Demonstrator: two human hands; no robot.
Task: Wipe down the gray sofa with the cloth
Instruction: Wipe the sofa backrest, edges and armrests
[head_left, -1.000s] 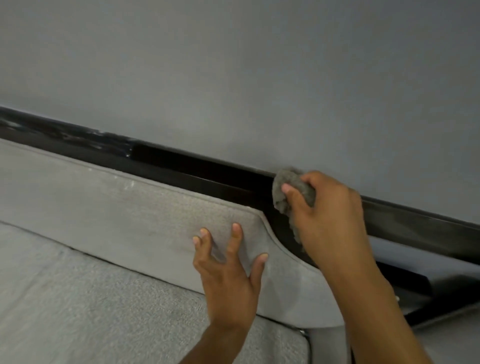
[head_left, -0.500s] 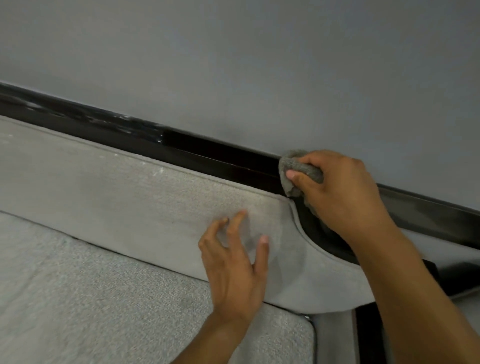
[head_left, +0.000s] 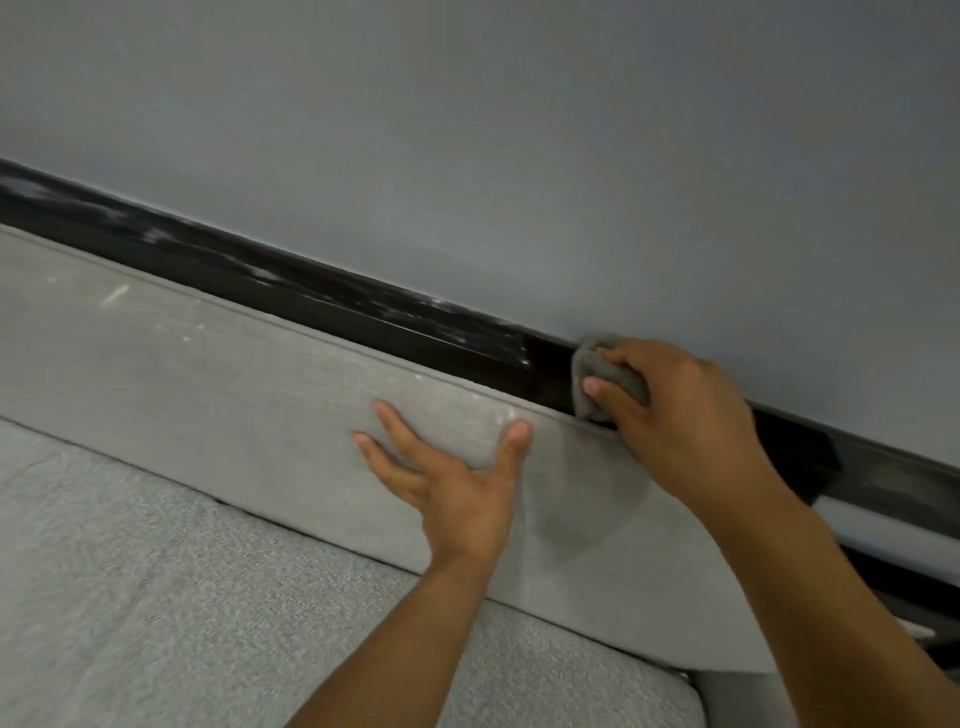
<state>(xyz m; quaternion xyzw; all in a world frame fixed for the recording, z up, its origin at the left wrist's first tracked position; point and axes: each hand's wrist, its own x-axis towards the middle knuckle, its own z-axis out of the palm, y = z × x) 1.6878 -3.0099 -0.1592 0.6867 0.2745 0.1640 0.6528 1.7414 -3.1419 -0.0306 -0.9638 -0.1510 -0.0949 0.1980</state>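
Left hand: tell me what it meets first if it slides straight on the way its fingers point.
The left hand lies flat on the sofa backrest, fingers pointing up and left. Straight on, it likely crosses bare fabric to the backrest's top edge, then meets the black strip. Depth there is unclear.

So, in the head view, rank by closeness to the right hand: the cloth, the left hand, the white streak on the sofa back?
1. Cloth: gripped in the right hand.
2. Left hand: just left, flat on the sofa back.
3. White streak: far left of the back.
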